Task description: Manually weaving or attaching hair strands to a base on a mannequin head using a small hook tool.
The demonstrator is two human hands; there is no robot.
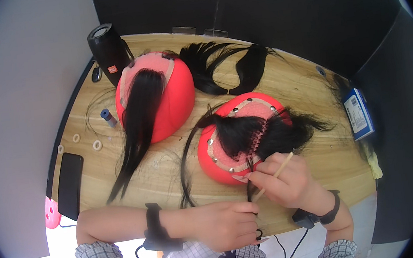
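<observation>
A red head-shaped block (207, 162) sits in front of me, with a pink mesh wig cap (252, 107) pinned over it. Black hair (237, 133) on the cap is parted to both sides of a pinkish line of mesh. At the block's near edge, my right hand (286, 181) is closed round a thin pale wooden stick (276, 173); the stick's working tip is hidden. Lower and to the left, my left hand (228, 226) is curled closed, and a narrow black hair strand (250, 191) runs into its fingers from the block.
A second red block (178, 101) with long black hair (138, 111) stands at left. Behind lie a tied hair bundle (251, 70) and a black cylindrical speaker (108, 51). A phone (71, 185), small rings (97, 144) and a blue-capped bottle (108, 118) lie left; a blue box (358, 114) stands right.
</observation>
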